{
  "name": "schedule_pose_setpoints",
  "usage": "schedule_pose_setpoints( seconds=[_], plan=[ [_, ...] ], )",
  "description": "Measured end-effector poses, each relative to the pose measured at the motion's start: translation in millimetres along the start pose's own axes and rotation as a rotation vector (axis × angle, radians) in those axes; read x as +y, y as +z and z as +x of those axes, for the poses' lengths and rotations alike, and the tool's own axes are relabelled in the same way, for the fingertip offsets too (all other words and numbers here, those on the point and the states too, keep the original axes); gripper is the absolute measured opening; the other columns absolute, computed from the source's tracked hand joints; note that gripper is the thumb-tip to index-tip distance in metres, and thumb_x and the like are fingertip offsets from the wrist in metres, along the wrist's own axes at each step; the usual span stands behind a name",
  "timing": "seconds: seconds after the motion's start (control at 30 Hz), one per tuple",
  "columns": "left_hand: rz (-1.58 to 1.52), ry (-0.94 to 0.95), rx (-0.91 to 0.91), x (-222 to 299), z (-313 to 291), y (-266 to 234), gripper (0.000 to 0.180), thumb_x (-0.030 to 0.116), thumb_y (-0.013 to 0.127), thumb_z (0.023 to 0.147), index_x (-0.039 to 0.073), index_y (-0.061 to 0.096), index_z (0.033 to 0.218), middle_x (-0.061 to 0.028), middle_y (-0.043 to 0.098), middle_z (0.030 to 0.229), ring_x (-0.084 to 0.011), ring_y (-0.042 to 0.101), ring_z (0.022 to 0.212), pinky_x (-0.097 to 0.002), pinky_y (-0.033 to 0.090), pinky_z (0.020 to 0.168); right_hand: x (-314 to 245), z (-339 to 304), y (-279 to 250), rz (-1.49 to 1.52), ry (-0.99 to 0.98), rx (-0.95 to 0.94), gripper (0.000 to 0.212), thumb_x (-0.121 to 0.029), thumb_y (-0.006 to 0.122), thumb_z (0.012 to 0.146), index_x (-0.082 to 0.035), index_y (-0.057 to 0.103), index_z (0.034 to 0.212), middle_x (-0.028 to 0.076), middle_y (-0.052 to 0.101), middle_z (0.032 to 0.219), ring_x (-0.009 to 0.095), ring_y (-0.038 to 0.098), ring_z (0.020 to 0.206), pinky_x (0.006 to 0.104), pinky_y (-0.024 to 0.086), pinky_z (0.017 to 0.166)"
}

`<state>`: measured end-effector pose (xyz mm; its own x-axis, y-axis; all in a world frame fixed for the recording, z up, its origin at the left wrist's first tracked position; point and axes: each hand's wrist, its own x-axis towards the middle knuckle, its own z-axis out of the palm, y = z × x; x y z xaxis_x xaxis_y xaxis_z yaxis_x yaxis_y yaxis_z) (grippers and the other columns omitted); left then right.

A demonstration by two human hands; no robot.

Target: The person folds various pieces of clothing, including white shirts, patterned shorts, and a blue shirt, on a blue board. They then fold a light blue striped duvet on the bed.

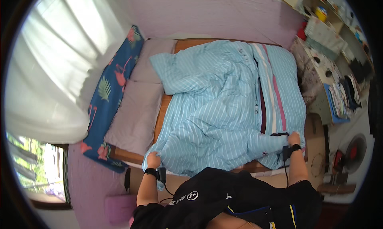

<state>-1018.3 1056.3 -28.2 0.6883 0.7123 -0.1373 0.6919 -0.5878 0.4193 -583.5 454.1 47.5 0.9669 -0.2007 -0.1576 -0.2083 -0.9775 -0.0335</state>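
A light blue quilt (pixel 211 105) with thin white stripes lies rumpled over most of the bed, its far left corner folded over. My left hand (pixel 153 160) is closed on the quilt's near left corner. Far to the right, my right hand (pixel 294 138) grips the near edge of the same quilt, close to a dark opening in the cloth. Between the two hands the near edge runs along the bedside in loose folds. Down the right part of the quilt go pink, white and dark red bands.
Two grey pillows (pixel 133 109) lie at the left, against a blue flamingo-print headboard cover (pixel 105 89). The brown bed surface (pixel 162 111) shows beside them. White curtains (pixel 56 65) hang left. At the right stand a cluttered desk (pixel 319 69) and a fan (pixel 355 153).
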Motion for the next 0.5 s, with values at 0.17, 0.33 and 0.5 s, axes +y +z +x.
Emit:
schedule_pose_setpoints(
  seconds=[0.17, 0.33, 0.5],
  plan=[
    [0.031, 0.003, 0.033, 14, -44, 6, 0.027, 0.01, 0.052, 0.065, 0.004, 0.064, 0.089, -0.0237, 0.058, 0.09, -0.0381, 0.055, 0.087, -0.0424, 0.044, 0.081, -117, -12, 53, -0.326, -0.337, -0.057, 0.031, -0.028, 0.055, 0.073, -0.006, 0.064, 0.093, 0.018, 0.062, 0.096, 0.034, 0.056, 0.095, 0.041, 0.046, 0.081],
    [-0.126, -0.146, -0.026, 20, -76, 27, 0.028, 0.009, 0.053, 0.064, 0.005, 0.064, 0.089, -0.0221, 0.058, 0.088, -0.0385, 0.054, 0.087, -0.0419, 0.043, 0.08, -236, -34, 111, -0.167, -0.746, -0.376, 0.038, -0.032, 0.052, 0.076, -0.008, 0.06, 0.103, 0.014, 0.057, 0.111, 0.035, 0.05, 0.106, 0.051, 0.037, 0.088],
    [-0.21, -0.104, 0.051, 29, -90, 26, 0.031, 0.008, 0.054, 0.065, 0.006, 0.061, 0.094, -0.0226, 0.057, 0.089, -0.0397, 0.054, 0.085, -0.0435, 0.044, 0.078, -345, -102, 152, 0.139, -1.098, -0.716, 0.033, -0.032, 0.054, 0.073, -0.003, 0.063, 0.086, 0.017, 0.061, 0.09, 0.034, 0.057, 0.085, 0.0409, 0.045, 0.074]
  ],
)
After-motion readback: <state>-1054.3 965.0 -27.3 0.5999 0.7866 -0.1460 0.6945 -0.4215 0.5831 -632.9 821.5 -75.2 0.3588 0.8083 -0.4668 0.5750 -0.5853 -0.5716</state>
